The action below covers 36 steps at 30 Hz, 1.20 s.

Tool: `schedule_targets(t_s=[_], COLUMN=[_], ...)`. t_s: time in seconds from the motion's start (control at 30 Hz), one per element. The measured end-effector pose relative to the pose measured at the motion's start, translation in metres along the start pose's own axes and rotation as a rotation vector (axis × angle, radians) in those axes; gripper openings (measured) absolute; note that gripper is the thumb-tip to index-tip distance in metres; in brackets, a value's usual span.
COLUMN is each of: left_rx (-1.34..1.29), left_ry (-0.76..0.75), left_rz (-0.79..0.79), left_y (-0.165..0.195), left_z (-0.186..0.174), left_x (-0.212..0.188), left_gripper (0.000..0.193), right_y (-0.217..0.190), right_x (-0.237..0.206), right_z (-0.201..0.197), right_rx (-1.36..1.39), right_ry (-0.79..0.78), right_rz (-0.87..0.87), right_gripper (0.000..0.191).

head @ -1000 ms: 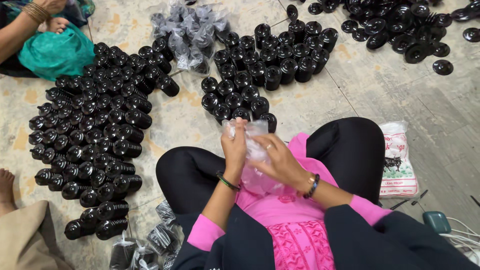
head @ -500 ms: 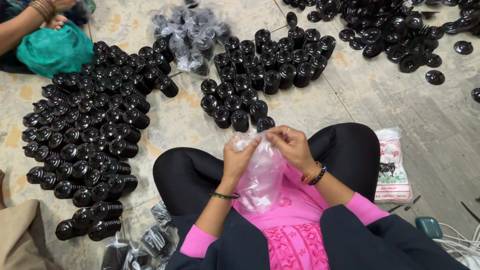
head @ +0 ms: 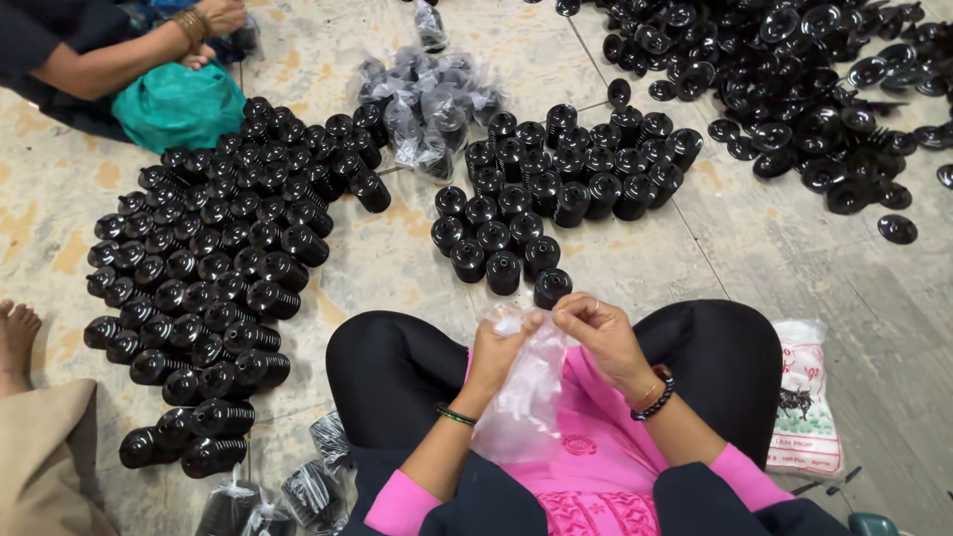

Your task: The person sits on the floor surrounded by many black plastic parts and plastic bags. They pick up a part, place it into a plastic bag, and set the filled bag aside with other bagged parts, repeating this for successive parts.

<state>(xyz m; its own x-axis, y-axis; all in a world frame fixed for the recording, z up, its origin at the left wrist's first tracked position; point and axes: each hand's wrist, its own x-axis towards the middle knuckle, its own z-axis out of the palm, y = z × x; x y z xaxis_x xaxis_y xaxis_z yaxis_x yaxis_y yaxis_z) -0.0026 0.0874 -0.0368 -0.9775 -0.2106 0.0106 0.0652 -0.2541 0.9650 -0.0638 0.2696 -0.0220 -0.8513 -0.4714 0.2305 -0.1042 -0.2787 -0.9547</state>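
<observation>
Clear plastic bag (head: 526,382) hanging down over the lap, above the pink shirt (head: 596,467). Being held at its top edge by two hands. Left hand (head: 496,347) pinching the rim with thumb and fingers pressed together. Right hand (head: 606,333) pinching the same rim just beside it, fingers curled and closed on the thin plastic. Wearing one green bangle (head: 455,415) on the left wrist and one dark bead bracelet (head: 655,394) on the right.

Sitting cross-legged on the stone floor (head: 397,258). Looking at three big groups of black caps: one wide heap (head: 213,268) to the left, one tidy bunch (head: 556,189) straight ahead, one loose pile (head: 794,89) far right. Too many to count in each. Seeing one pile of filled bags (head: 427,109) further back, and a few more filled bags (head: 288,486) near the left knee. Lying by the right knee, one white printed sack (head: 806,397). Reaching near a green cloth (head: 179,104), another person's arm (head: 129,45) at top left. Showing at the left edge, one bare foot (head: 18,333).
</observation>
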Motion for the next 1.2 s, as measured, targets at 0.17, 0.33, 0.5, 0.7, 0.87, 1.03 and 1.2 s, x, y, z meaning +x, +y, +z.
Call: schedule_targets(t_s=[0.17, 0.33, 0.5, 0.7, 0.87, 1.03, 1.2], left_rx=[0.094, -0.503, -0.051, -0.375, -0.288, 0.274, 0.81], left_ry=[-0.169, -0.667, -0.462, -0.335, -0.113, 0.166, 0.372], left_rz=[0.036, -0.381, -0.689, -0.775, -0.56, -0.598, -0.555], left_y=[-0.017, -0.003, 0.006, -0.013, -0.065, -0.091, -0.094], left_z=[-0.012, -0.055, -0.079, -0.071, -0.025, 0.014, 0.025], left_x=[0.0, -0.014, -0.053, -0.031, 0.073, 0.12, 0.115], left_gripper=[0.03, 0.033, 0.021, 0.026, 0.028, 0.033, 0.039], right_y=[0.008, -0.009, -0.028, -0.011, 0.046, 0.088, 0.108], right_x=[0.011, 0.001, -0.036, -0.019, 0.061, 0.102, 0.098], right_z=[-0.009, -0.032, -0.043, -0.062, -0.067, -0.062, -0.066], right_rx=[0.344, 0.515, -0.08, -0.19, -0.958, -1.17, -1.04], right_ry=[-0.027, -0.234, -0.461, -0.408, 0.198, -0.032, 0.001], right_rz=[0.47, 0.607, 0.795, 0.853, 0.217, 0.398, 0.309], right_gripper=[0.01, 0.017, 0.022, 0.016, 0.025, 0.023, 0.021])
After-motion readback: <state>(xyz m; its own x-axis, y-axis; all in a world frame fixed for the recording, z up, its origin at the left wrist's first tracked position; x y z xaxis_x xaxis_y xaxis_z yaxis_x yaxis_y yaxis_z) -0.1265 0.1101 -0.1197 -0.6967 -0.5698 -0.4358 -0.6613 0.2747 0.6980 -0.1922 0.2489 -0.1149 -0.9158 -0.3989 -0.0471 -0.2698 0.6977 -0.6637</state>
